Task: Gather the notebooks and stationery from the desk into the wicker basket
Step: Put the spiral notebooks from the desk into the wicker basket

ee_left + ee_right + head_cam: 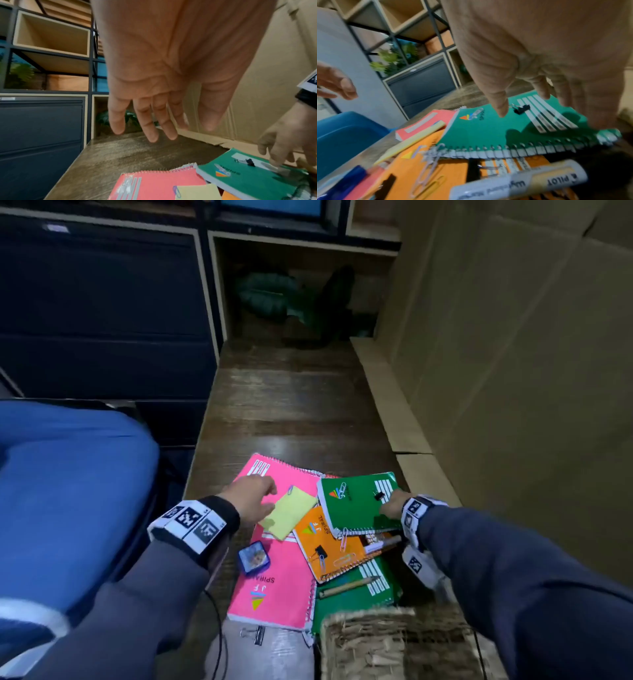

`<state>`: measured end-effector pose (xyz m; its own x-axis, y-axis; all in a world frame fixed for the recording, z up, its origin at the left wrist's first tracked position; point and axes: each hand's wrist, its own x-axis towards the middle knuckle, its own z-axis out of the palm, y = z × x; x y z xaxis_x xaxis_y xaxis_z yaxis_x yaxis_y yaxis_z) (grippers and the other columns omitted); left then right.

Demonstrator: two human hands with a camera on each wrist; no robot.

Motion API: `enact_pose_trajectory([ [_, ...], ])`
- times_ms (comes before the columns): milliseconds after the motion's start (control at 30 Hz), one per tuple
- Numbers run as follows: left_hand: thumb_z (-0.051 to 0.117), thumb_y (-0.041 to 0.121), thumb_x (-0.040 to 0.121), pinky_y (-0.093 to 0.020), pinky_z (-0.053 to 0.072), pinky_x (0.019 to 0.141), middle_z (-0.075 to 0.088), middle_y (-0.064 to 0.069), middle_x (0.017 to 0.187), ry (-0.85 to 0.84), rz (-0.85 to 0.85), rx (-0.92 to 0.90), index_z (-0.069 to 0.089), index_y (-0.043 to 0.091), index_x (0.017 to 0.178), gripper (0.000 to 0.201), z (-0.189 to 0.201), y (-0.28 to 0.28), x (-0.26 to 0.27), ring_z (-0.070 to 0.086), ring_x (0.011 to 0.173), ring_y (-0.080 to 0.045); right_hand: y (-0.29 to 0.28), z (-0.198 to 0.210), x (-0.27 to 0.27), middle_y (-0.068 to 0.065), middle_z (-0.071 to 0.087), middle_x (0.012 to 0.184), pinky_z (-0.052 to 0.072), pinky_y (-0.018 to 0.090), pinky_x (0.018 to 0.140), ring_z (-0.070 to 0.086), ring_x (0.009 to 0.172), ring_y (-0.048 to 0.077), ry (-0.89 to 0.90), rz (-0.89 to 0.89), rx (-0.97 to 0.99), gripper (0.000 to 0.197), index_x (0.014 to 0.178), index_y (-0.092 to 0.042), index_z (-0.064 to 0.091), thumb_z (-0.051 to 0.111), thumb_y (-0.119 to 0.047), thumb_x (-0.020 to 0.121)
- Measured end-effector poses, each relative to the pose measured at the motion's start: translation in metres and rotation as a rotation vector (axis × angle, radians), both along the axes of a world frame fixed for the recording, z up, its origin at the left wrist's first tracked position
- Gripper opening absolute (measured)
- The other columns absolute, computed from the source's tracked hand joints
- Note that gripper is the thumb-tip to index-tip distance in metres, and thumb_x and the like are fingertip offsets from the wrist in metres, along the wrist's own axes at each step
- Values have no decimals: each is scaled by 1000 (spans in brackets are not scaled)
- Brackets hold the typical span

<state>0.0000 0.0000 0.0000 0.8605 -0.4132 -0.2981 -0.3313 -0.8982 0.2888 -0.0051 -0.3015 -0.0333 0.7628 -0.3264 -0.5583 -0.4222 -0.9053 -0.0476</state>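
Left hand (251, 499): centre-left of the head view, above the pink notebook (274, 587); fingers straight and spread, holding nothing
Pink notebook: largest of the pile, lower centre, flat on the desk (291, 405); probably floppy when lifted by one corner, so better taken along the wire spine; a yellow pad (289, 511) and a small blue case (254, 557) lie loose on it and would likely slide off
Orange notebook (330, 546): centre, partly under the green one; paper clips and a black binder clip lie on its cover, light and easy to spill
Green notebook (358, 501): centre-right, top of the pile; stiff-looking cover, light
Right hand (394, 503): right of centre, thumb on the green cover, fingers at its far edge; whether they curl under it I cannot tell
Basket (394, 645): bottom right, touching the pile
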Motion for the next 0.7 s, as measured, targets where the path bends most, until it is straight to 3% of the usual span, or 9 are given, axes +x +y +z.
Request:
enact_pose_trajectory([
  [67, 57, 25, 86, -43, 42, 103, 52, -7, 133, -12, 38, 34, 49, 17, 126, 42, -7, -8, 15, 50, 123, -25, -8, -10, 5, 14, 58, 128, 51, 33, 91, 60, 113, 28, 54, -105, -24, 64, 130, -2, 48, 61, -46, 85],
  [167, 59, 28, 84, -50, 41, 103, 47, -4, 136, -36, 71, 126, 44, 21, 129, 48, -20, -21, 40, 44, 127, -26, -19, -23, 14, 16, 51, 137, 48, 36, 98, 55, 120, 29, 108, -188, -3, 94, 140, 1, 34, 67, -59, 75],
  [300, 49, 33, 90, -53, 36, 106, 43, -6, 140, -58, 78, 218, 41, 19, 132, 45, -43, -40, 77, 38, 131, -29, -31, -35, 28, 18, 32, 151, 37, 35, 109, 40, 135, 29, 117, -177, 9, 110, 146, 4, 18, 66, -62, 72],
  [367, 45, 32, 93, -55, 33, 107, 42, -10, 140, -62, 46, 262, 40, 14, 132, 43, -52, -52, 90, 37, 131, -32, -36, -37, 30, 19, 34, 150, 39, 37, 108, 41, 134, 30, 153, -160, 43, 112, 145, 5, 21, 67, -64, 70],
  [467, 56, 20, 89, -56, 32, 107, 38, -13, 141, -39, -36, 346, 38, 13, 134, 50, -68, -72, 106, 36, 131, -35, -53, -44, 37, 18, 38, 148, 42, 39, 105, 43, 132, 32, 145, -184, 106, 104, 143, 2, 28, 73, -56, 70],
  [533, 62, 7, 83, -50, 32, 107, 34, -15, 144, -9, -119, 403, 34, 11, 139, 62, -75, -82, 115, 33, 133, -36, -72, -55, 43, 17, 43, 145, 43, 42, 104, 46, 130, 33, 108, -188, 151, 98, 142, -1, 35, 80, -45, 67],
  [633, 58, 0, 83, -44, 36, 105, 35, -17, 143, 25, -175, 422, 32, 11, 142, 65, -84, -89, 128, 37, 132, -38, -89, -49, 42, 17, 53, 137, 45, 49, 102, 52, 123, 35, 56, -284, 263, 88, 138, -4, 43, 86, -19, 62],
  [700, 52, -1, 87, -41, 38, 104, 38, -18, 141, 26, -182, 419, 35, 9, 140, 57, -90, -91, 133, 40, 129, -38, -77, -19, 31, 17, 52, 138, 41, 49, 106, 50, 125, 34, 21, -357, 309, 84, 140, -7, 40, 81, -8, 67],
])
